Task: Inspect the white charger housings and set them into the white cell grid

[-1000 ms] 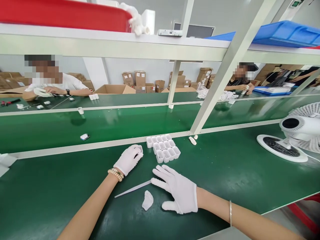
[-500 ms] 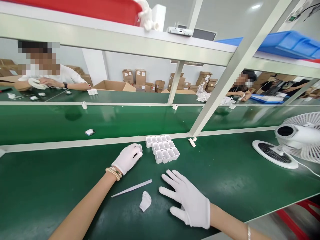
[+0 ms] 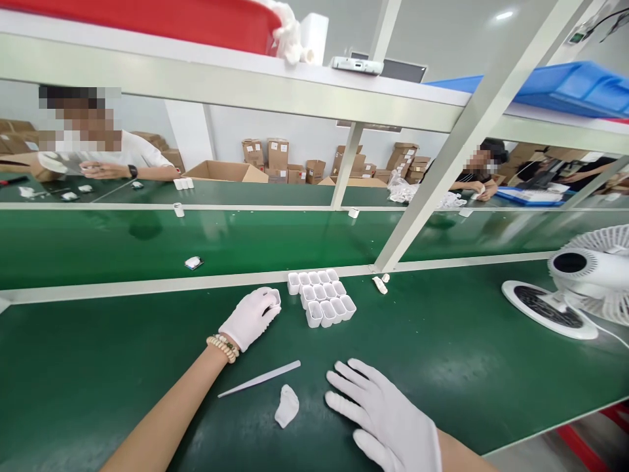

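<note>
My left hand [image 3: 249,318], in a white glove with a beaded bracelet at the wrist, is closed around a small white plastic cup [image 3: 277,298] on the green bench. Only the cup's right edge shows past the fingers. Just right of it stand several similar open white cups [image 3: 324,293] in three rows. My gloved right hand [image 3: 386,413] is spread palm down low over the bench, holding nothing. Between the hands lie pale tweezers or a thin pointed stick [image 3: 259,379] and a crumpled white fabric piece [image 3: 287,406].
Small white scraps [image 3: 380,284] lie by the slanted post [image 3: 422,190]. A white fan [image 3: 555,295] stands at right. Behind a rail runs a green conveyor belt [image 3: 275,239] carrying a small item [image 3: 193,262]. Overhead is a shelf [image 3: 221,82]. Two co-workers sit across.
My right hand has drawn back toward me and a little right, still spread. My left hand stays on the cup. The items on the belt have slid right.
</note>
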Demonstrator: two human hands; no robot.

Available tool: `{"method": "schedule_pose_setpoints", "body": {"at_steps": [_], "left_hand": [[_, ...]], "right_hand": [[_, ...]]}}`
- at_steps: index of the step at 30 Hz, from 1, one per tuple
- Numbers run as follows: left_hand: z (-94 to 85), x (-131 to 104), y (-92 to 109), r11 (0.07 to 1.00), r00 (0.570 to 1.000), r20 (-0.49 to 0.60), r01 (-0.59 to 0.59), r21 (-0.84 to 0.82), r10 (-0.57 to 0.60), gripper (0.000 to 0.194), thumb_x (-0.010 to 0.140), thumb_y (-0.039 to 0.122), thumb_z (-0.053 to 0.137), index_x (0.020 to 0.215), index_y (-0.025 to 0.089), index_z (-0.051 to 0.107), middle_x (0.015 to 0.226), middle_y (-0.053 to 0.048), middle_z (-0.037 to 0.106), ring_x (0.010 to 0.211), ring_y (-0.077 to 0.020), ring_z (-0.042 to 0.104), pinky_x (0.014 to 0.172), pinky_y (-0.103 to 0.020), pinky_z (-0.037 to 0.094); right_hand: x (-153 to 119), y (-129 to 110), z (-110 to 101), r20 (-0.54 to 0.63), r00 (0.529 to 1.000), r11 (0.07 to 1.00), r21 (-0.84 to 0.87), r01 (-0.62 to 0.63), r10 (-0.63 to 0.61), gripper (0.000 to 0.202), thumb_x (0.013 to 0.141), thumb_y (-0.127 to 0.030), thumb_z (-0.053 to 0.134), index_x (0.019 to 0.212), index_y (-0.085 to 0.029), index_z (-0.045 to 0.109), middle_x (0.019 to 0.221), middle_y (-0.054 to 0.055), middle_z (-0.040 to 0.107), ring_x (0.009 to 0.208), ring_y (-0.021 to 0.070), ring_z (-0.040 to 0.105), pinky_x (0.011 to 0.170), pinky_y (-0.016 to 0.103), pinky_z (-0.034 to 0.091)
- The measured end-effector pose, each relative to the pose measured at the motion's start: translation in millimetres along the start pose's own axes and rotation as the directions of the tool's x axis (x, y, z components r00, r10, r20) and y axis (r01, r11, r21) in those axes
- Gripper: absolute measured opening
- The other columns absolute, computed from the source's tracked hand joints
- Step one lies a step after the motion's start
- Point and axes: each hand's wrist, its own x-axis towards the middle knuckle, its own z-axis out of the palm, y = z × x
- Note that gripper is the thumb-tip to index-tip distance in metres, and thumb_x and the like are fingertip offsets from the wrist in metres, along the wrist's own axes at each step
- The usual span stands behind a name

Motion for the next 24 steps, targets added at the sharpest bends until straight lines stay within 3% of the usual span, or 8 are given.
{"method": "schedule_pose_setpoints", "body": {"at_steps": [3, 5, 9, 15, 20, 24], "left_hand": [[0.9, 0, 1, 1.000, 1.000, 0.009, 0.004, -0.009, -0.004, 0.023, 0.096, 0.026, 0.047, 0.077, 0.022, 0.060, 0.093, -0.005, 0.067, 0.086, -0.0213, 0.063, 0.081, -0.035, 0.051], [1.4, 1, 2, 1.000, 1.000, 0.003, 0.003, -0.015, -0.003, 0.022, 0.096, 0.026, 0.047, 0.078, 0.022, 0.060, 0.093, -0.005, 0.067, 0.086, -0.0213, 0.063, 0.081, -0.035, 0.051], [2.6, 1, 5, 1.000, 1.000, -0.007, 0.005, -0.004, -0.005, 0.021, 0.096, 0.025, 0.048, 0.081, 0.022, 0.062, 0.093, -0.005, 0.066, 0.085, -0.0211, 0.063, 0.081, -0.035, 0.051], [6.9, 2, 6, 1.000, 1.000, 0.019, -0.008, 0.009, 0.008, 0.016, 0.094, 0.022, 0.052, 0.084, 0.022, 0.064, 0.092, -0.004, 0.066, 0.086, -0.0197, 0.062, 0.082, -0.034, 0.051], [9.5, 4, 7, 1.000, 0.999, 0.031, 0.012, 0.026, -0.013, 0.016, 0.094, 0.023, 0.054, 0.081, 0.021, 0.063, 0.093, -0.004, 0.066, 0.083, -0.0195, 0.062, 0.077, -0.033, 0.050], [10.1, 6, 9, 1.000, 0.999, 0.051, 0.011, -0.009, -0.010, 0.015, 0.092, 0.022, 0.056, 0.079, 0.022, 0.063, 0.093, -0.003, 0.067, 0.081, -0.0189, 0.063, 0.074, -0.033, 0.049]], "right_hand": [[-20, -1, -7, -0.054, 0.996, 0.997, -0.018, 0.069, -0.069, 0.061, 0.104, -0.032, 0.037, 0.162, -0.018, 0.024, 0.166, 0.005, 0.033, 0.155, 0.0232, 0.021, 0.129, 0.045, 0.008], [-16, 2, -9, -0.046, 0.995, 0.995, -0.031, 0.090, -0.091, 0.064, 0.104, -0.033, 0.040, 0.163, -0.018, 0.020, 0.166, 0.006, 0.032, 0.155, 0.0232, 0.020, 0.129, 0.044, 0.006], [21, 12, 0, 0.005, 0.995, 0.995, -0.028, 0.101, -0.100, 0.067, 0.103, -0.033, 0.045, 0.163, -0.025, 0.017, 0.169, 0.006, 0.022, 0.155, 0.0257, 0.019, 0.128, 0.051, 0.003], [73, 14, 11, -0.036, 0.998, 0.998, 0.032, 0.058, -0.056, 0.072, 0.098, -0.037, 0.053, 0.162, -0.025, 0.025, 0.170, 0.010, 0.019, 0.154, 0.0353, 0.021, 0.124, 0.060, 0.019], [51, 17, 27, -0.090, 0.996, 0.998, -0.054, 0.026, -0.031, 0.069, 0.099, -0.043, 0.051, 0.161, -0.028, 0.028, 0.167, 0.005, 0.029, 0.148, 0.0363, 0.036, 0.122, 0.056, 0.031], [15, 29, 39, -0.145, 0.967, 0.965, -0.186, 0.183, -0.211, 0.070, 0.095, -0.063, 0.052, 0.157, -0.031, 0.039, 0.149, 0.004, 0.059, 0.125, 0.0309, 0.062, 0.111, 0.046, 0.045]]}}
